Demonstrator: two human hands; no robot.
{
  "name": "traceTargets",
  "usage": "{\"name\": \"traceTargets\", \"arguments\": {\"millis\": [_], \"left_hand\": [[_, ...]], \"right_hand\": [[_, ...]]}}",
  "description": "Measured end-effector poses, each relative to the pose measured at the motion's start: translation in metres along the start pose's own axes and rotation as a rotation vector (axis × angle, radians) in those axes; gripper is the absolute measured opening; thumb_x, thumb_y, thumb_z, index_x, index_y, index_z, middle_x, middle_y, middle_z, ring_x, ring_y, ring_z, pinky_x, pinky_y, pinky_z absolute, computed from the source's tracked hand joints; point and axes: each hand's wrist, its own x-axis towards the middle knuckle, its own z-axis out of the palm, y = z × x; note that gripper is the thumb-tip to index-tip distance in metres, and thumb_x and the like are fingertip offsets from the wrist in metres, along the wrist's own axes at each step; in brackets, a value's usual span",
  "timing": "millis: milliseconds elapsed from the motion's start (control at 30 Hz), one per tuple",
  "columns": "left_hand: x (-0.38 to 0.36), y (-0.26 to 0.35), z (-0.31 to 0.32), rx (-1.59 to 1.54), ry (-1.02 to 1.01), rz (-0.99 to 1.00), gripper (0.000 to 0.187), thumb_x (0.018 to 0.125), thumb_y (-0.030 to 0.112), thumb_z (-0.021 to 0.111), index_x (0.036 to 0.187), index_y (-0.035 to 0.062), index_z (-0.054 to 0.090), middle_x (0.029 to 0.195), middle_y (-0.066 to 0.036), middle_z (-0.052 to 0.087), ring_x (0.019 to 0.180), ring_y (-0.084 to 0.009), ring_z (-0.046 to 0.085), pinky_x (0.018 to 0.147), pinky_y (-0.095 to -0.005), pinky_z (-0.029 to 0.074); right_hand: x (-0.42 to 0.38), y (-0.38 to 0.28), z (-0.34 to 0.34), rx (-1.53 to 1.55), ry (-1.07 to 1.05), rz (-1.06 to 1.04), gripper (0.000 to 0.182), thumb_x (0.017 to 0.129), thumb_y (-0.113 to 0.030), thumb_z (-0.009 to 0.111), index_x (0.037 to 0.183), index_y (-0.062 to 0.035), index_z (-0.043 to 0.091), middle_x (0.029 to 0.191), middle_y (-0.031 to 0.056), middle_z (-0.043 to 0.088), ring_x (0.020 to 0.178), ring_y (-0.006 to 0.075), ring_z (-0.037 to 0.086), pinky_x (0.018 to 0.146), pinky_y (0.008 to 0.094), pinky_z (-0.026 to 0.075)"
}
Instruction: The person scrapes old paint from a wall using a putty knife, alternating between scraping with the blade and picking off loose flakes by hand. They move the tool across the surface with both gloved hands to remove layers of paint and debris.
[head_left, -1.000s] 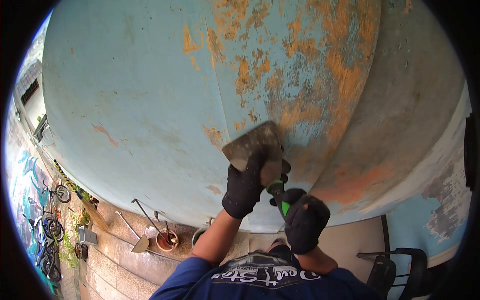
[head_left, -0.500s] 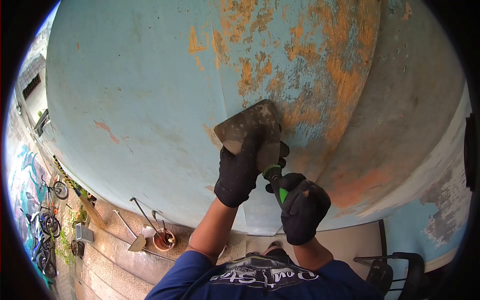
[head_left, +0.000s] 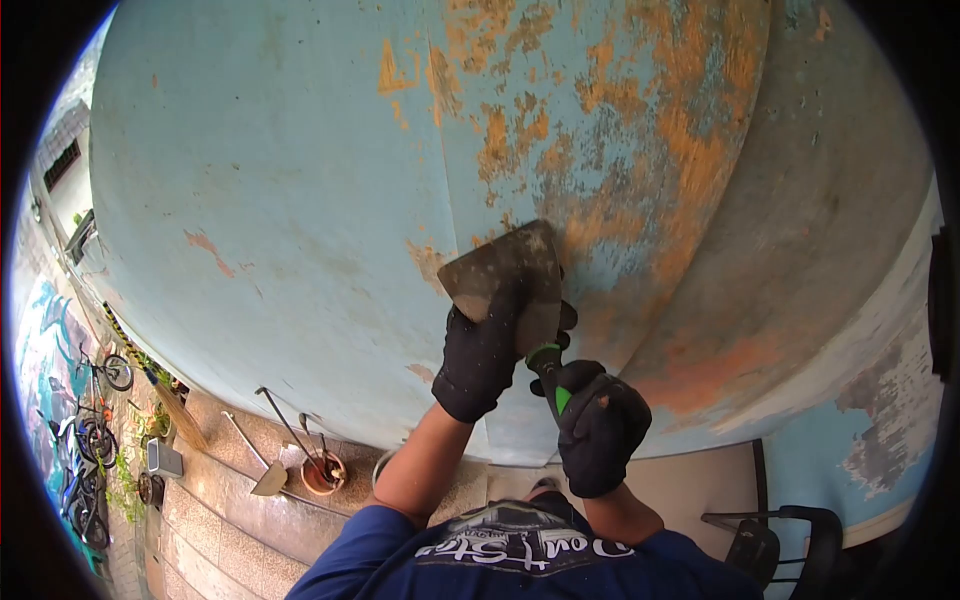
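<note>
Hands (head_left: 476,372) on scraper (head_left: 505,262), pot (head_left: 320,487) apart

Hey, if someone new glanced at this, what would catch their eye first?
Probably the broad scraper near the centre, its blade held by the gloved left hand and its handle by the gloved right hand. Next, the orange-brown patches on the pale blue wall, above and right of the blade.
</note>
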Motion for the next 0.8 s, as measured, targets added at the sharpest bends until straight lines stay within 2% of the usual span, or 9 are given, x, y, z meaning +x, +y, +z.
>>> {"name": "traceTargets", "arguments": {"millis": [33, 100, 133, 267, 333, 500, 567, 700, 800], "left_hand": [[0.005, 0.006, 0.002, 0.004, -0.001, 0.010, 0.039, 0.089, -0.003, 0.064, 0.127, 0.0038, 0.058, 0.111, -0.015, 0.068, 0.097, -0.0292, 0.071, 0.081, -0.0385, 0.058], [0.009, 0.028, 0.007, -0.501, 0.078, -0.355, 0.032, 0.097, 0.022, 0.064, 0.115, -0.0041, 0.060, 0.094, -0.017, 0.071, 0.074, -0.0254, 0.072, 0.062, -0.0363, 0.059], [0.010, 0.034, 0.003, -0.413, -0.015, -0.256, 0.033, 0.097, 0.022, 0.063, 0.116, -0.0045, 0.060, 0.092, -0.018, 0.071, 0.074, -0.0268, 0.073, 0.062, -0.0370, 0.059], [0.005, 0.021, -0.003, -0.372, -0.143, -0.155, 0.033, 0.095, 0.004, 0.059, 0.128, 0.0016, 0.058, 0.110, -0.017, 0.068, 0.087, -0.0285, 0.073, 0.073, -0.0396, 0.061], [0.008, 0.030, 0.000, -0.549, -0.028, -0.484, 0.039, 0.090, 0.003, 0.066, 0.129, 0.0023, 0.057, 0.111, -0.016, 0.068, 0.093, -0.0285, 0.072, 0.077, -0.0400, 0.060], [0.011, 0.017, 0.002, -0.470, -0.125, -0.155, 0.052, 0.080, 0.002, 0.074, 0.130, 0.0055, 0.059, 0.116, -0.016, 0.067, 0.106, -0.0314, 0.068, 0.087, -0.0387, 0.056], [0.011, 0.019, 0.011, -0.321, 0.073, -0.132, 0.034, 0.099, 0.023, 0.062, 0.118, -0.0057, 0.060, 0.102, -0.017, 0.071, 0.082, -0.0259, 0.073, 0.070, -0.0354, 0.059], [0.006, 0.002, 0.006, 0.292, 0.062, 0.163, 0.033, 0.099, 0.022, 0.063, 0.121, -0.0024, 0.062, 0.108, -0.012, 0.070, 0.094, -0.0204, 0.069, 0.081, -0.0337, 0.055], [0.012, 0.015, 0.002, 0.070, -0.053, 0.018, 0.034, 0.099, 0.023, 0.064, 0.124, 0.0013, 0.062, 0.114, -0.013, 0.068, 0.102, -0.0241, 0.067, 0.086, -0.0372, 0.054]], "right_hand": [[0.001, 0.006, 0.000, 0.151, -0.016, -0.017, 0.046, 0.103, -0.018, 0.047, 0.059, -0.0065, 0.040, 0.060, 0.0098, 0.051, 0.087, 0.0283, 0.061, 0.073, 0.0408, 0.053], [0.003, 0.005, 0.001, 0.293, -0.025, -0.014, 0.047, 0.103, -0.020, 0.047, 0.059, -0.0066, 0.040, 0.059, 0.0096, 0.051, 0.089, 0.0282, 0.061, 0.073, 0.0420, 0.053], [0.012, -0.001, 0.003, 0.294, -0.054, -0.037, 0.046, 0.103, -0.021, 0.046, 0.059, -0.0062, 0.041, 0.059, 0.0099, 0.050, 0.091, 0.0283, 0.061, 0.074, 0.0428, 0.054], [0.007, -0.003, -0.003, 0.194, -0.071, -0.037, 0.046, 0.103, -0.023, 0.047, 0.060, -0.0052, 0.042, 0.058, 0.0107, 0.049, 0.093, 0.0287, 0.060, 0.075, 0.0458, 0.056], [0.004, 0.003, -0.004, 0.184, -0.056, -0.039, 0.047, 0.103, -0.023, 0.047, 0.060, -0.0051, 0.041, 0.058, 0.0111, 0.049, 0.093, 0.0289, 0.060, 0.075, 0.0462, 0.057], [0.022, -0.004, -0.002, 0.258, -0.087, -0.037, 0.048, 0.103, -0.023, 0.047, 0.060, -0.0050, 0.040, 0.057, 0.0117, 0.048, 0.093, 0.0293, 0.060, 0.074, 0.0463, 0.057], [0.020, -0.005, -0.004, 0.242, -0.088, -0.046, 0.048, 0.103, -0.023, 0.046, 0.059, -0.0058, 0.039, 0.056, 0.0115, 0.048, 0.092, 0.0293, 0.060, 0.072, 0.0454, 0.055], [0.017, 0.001, -0.001, 0.236, -0.028, -0.037, 0.048, 0.104, -0.024, 0.046, 0.059, -0.0069, 0.039, 0.055, 0.0108, 0.048, 0.090, 0.0289, 0.060, 0.070, 0.0444, 0.055], [0.026, -0.009, -0.001, 0.280, -0.078, -0.074, 0.047, 0.104, -0.024, 0.045, 0.059, -0.0075, 0.039, 0.056, 0.0105, 0.048, 0.090, 0.0283, 0.060, 0.069, 0.0437, 0.055]]}}
